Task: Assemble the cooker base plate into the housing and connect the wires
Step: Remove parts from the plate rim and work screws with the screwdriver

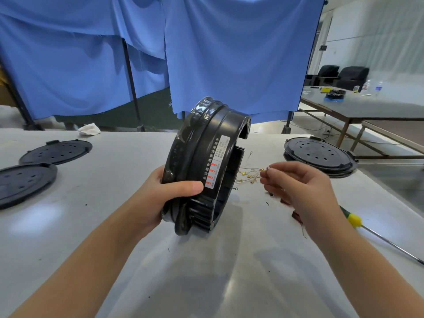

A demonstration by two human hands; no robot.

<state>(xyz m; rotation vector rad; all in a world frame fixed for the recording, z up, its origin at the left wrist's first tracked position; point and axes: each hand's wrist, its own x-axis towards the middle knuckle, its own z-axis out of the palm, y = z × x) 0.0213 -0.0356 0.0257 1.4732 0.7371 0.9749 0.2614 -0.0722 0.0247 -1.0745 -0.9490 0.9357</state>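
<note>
Left hand [160,198] grips black cooker housing [204,161], tipped on edge on the table [68,226]. Right hand [296,182] pinches a thin wire [267,169] beside it. Risk: housing rolls; wire slips or snags.

single head-worn wide-angle view, forward and down, close over the white table [68,226]
</note>
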